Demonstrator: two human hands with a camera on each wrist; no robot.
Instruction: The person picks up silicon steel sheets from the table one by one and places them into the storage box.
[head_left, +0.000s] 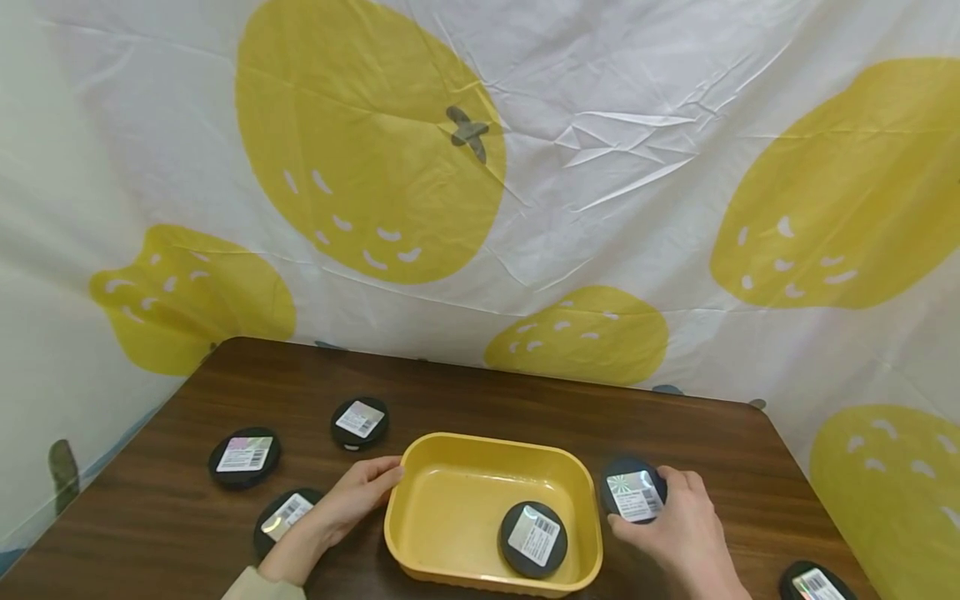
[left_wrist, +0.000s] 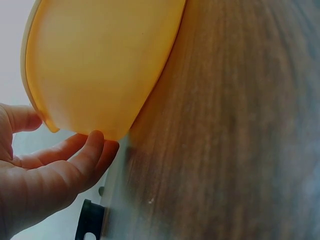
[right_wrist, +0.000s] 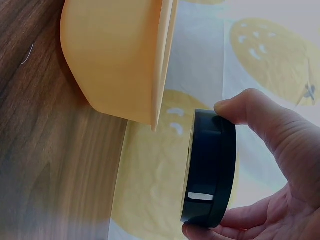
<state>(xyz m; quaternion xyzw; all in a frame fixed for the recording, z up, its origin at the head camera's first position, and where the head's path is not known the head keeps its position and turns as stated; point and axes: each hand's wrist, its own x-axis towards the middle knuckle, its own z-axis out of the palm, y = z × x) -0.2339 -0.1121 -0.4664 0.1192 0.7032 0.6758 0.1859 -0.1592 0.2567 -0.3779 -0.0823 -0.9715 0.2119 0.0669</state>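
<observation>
A yellow plastic basin stands on the table, with one flat round black container lying inside it, label up. My left hand holds the basin's left end, thumb at the rim and curved fingers against the outer wall. Beside the basin's right end, my right hand grips another round black container by its edge, between thumb and fingers. In the right wrist view this container is seen side-on, raised off the table and apart from the basin wall.
More labelled black containers lie on the brown wooden table: one at the back left, one farther left, one partly behind my left forearm, and one at the front right. A lemon-print curtain hangs behind.
</observation>
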